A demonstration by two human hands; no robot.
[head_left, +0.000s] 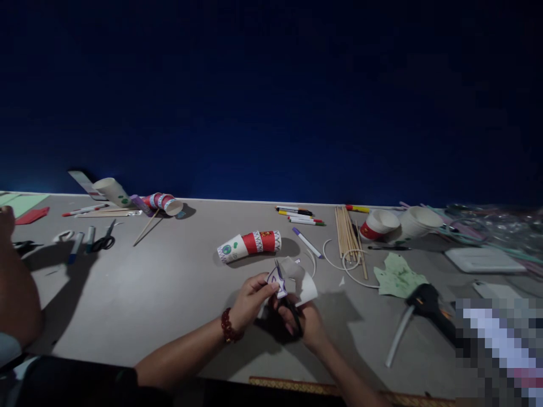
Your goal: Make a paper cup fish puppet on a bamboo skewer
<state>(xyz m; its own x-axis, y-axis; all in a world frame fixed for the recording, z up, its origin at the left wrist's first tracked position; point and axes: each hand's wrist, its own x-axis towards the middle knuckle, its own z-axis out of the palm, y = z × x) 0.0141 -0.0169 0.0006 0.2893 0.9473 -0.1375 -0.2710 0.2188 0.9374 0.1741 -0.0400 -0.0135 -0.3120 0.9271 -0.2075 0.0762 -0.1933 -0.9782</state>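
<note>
My left hand pinches a small white paper piece with purple marker lines on it. My right hand is closed around the black handles of a pair of scissors, whose blades point up beside the paper. A curled white paper scrap stands close to the scissors, partly behind my right hand. Just beyond both hands, joined paper cups with red bands and drawn zigzags lie on their side. A purple-capped marker rests to the right of them.
Wooden sticks and white cord lie right of centre. Farther right are paper cups, crumpled green paper and a glue gun. At left are another pair of scissors, decorated cups and another person's arm.
</note>
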